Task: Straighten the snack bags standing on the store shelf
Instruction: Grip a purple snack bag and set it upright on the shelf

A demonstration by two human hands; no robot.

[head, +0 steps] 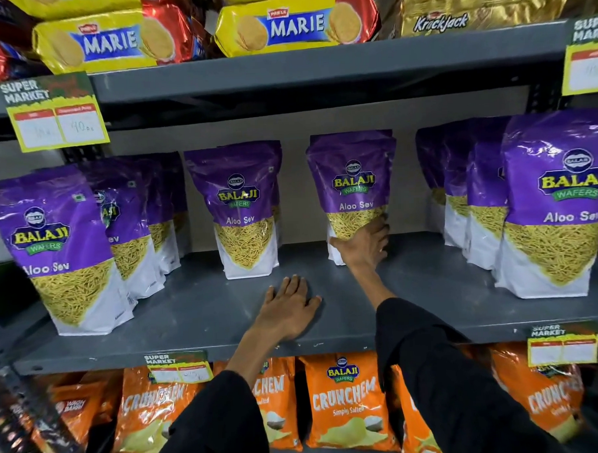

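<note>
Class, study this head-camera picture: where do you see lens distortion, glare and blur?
Head view: the wide lens bows the shelf edge and leans the outer Aloo Sev bags outward; glare streaks the Marie packs; the lower corners blur, while the right hand stays sharp.

Shiny bags, dull shelf

My purple snack bags are shiny, crinkly plastic. The grey shelf is smooth, dull metal. My sleeves are soft black cloth.

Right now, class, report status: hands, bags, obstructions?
Right hand gripping purple Aloo Sev bag, low. Left hand flat on grey metal shelf. Nothing obstructing.
</note>
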